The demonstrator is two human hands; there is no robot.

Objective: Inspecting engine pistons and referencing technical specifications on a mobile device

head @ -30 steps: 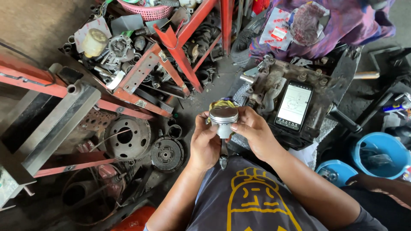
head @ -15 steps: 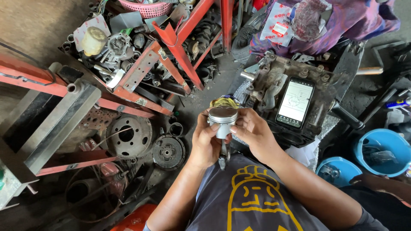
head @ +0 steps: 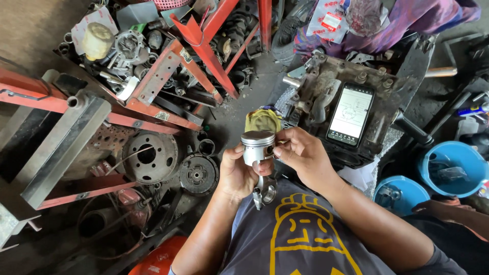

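Piston [head: 257, 146] with its connecting rod [head: 264, 191] hanging below sits upright between both hands, the left hand [head: 237, 173] wrapped closed around its skirt and the right hand [head: 304, 155] pinching its far side with curled fingertips; a steady wrap below and light fingers at the ring grooves would seem best. Just beyond the grip lies a yellow rag [head: 263, 120], to its right a phone [head: 350, 114] on the engine block [head: 326, 86], to its left a clutch disc [head: 197, 174] and red steel frame [head: 168, 76] crowding the floor.
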